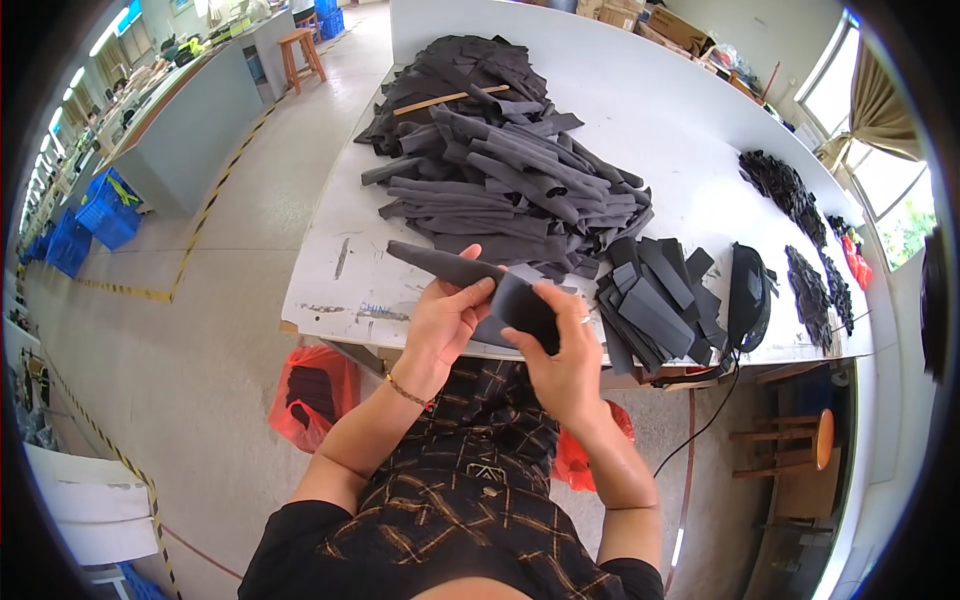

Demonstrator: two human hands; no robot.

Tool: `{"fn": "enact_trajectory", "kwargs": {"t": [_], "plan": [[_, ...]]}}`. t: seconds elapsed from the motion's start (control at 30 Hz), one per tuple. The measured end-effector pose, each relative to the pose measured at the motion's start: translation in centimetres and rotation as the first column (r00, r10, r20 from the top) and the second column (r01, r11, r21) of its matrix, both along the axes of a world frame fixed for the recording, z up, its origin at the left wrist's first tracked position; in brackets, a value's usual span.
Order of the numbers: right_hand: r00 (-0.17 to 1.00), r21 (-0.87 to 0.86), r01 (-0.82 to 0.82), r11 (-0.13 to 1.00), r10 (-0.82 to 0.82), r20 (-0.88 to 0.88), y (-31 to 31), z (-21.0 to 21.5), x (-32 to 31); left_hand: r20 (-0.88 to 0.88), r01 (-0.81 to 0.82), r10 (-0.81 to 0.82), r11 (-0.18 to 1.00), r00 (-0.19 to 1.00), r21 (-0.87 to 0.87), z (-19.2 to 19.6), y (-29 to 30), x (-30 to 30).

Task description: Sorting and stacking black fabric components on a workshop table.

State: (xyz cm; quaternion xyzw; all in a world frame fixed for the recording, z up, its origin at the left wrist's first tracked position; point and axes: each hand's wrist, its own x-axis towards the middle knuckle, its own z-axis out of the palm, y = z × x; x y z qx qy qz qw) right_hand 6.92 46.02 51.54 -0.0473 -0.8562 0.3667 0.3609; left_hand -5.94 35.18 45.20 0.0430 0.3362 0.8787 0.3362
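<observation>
White worktable (700, 150) holds a dark strip heap (510, 160); near it, left hand (445, 320) and right hand (560, 350) pinch a grey fabric strip (480, 285)

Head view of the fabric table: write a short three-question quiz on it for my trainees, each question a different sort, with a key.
1. True or false: both hands grip the same dark grey fabric strip.
2. Which lies on top of the big pile of grey strips? A) a wooden stick B) scissors C) a tape roll
3. Fill in: the red plastic bag on the floor sits on the person's ___ side.

Key
1. True: the left hand and the right hand both pinch it.
2. A: the wooden stick.
3. Left.
</observation>
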Motion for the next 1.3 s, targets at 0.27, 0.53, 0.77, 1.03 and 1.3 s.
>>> {"fn": "enact_trajectory", "kwargs": {"t": [0.27, 0.53, 0.77, 1.03, 1.3], "plan": [[0.967, 0.185, 0.218, 0.958, -0.238, 0.093, 5.2, -4.0, 0.3, 0.021, -0.017, 0.014, 0.988, 1.0, 0.155, 1.1, -2.2, -2.6], [0.996, 0.299, 0.074, 0.951, -0.083, 0.018, 3.4, 0.5, -0.2, 0.101, 0.095, -0.122, 0.966, 0.987, 0.24, 0.8, -1.8, -3.3], [0.998, 0.399, 0.053, 0.915, -0.039, -0.043, 3.1, 0.7, -1.3, 0.054, 0.179, -0.195, 0.959, 0.979, 0.218, 0.9, -2.0, -2.6], [0.989, 0.566, 0.125, 0.815, -0.058, -0.136, 2.3, 0.5, -1.7, -0.06, 0.193, -0.184, 0.959, 0.981, 0.208, 2.1, -2.3, -1.6], [0.988, 0.522, 0.14, 0.842, -0.085, -0.128, 0.5, 0.0, -2.0, -0.295, 0.08, 0.049, 0.909, 0.954, 0.408, 4.1, -1.6, 1.1]]}}
